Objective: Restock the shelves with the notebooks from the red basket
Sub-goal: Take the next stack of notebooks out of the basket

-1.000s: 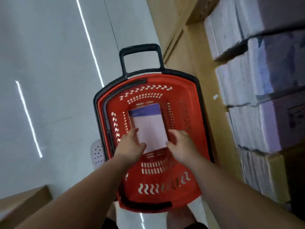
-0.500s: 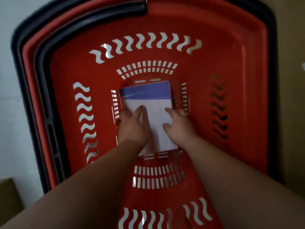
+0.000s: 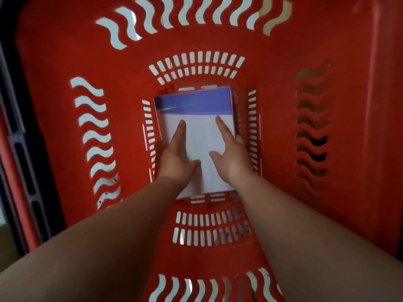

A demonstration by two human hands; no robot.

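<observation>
A stack of notebooks (image 3: 194, 104) with a purple band across a white cover lies on the floor of the red basket (image 3: 281, 68). The top cover sits slightly skewed over the one beneath. My left hand (image 3: 174, 159) holds the stack's left edge, with forefinger and thumb flat on the cover and the other fingers down the side. On the right edge my right hand (image 3: 232, 159) grips the same way. Both forearms reach deep into the basket.
The basket's slotted red walls surround the hands on all sides. Its black frame and handle rail (image 3: 15, 149) run along the left. A strip of pale floor shows at the far left edge.
The camera has come much closer to the basket; the shelves and floor have left the view. Both hands have slid further along the stack, with forefingers now stretched out on the cover.
</observation>
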